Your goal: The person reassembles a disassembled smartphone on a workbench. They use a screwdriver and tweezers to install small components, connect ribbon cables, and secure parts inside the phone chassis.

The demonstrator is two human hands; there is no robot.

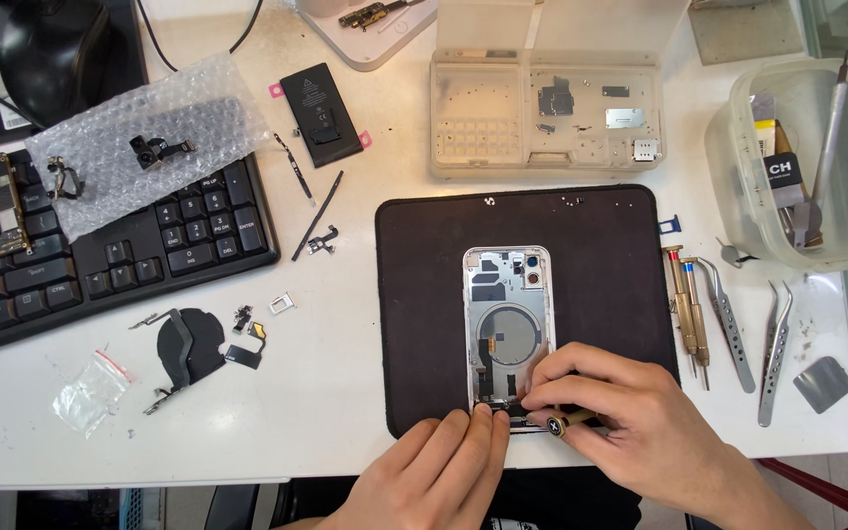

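White desk (326,412), black mat (601,236): opened phone housing (507,324) lying on mat. Left hand (444,471) pinching housing's bottom edge; right hand (630,412) gripping small gold-tipped screwdriver (566,422) at that edge.

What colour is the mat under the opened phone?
Black, seen in the head view: the mat lies under the phone frame.

Left hand (449,459) steadying opened phone frame (507,324) on black mat (424,294), right hand (610,407) gripping brass screwdriver (566,423)
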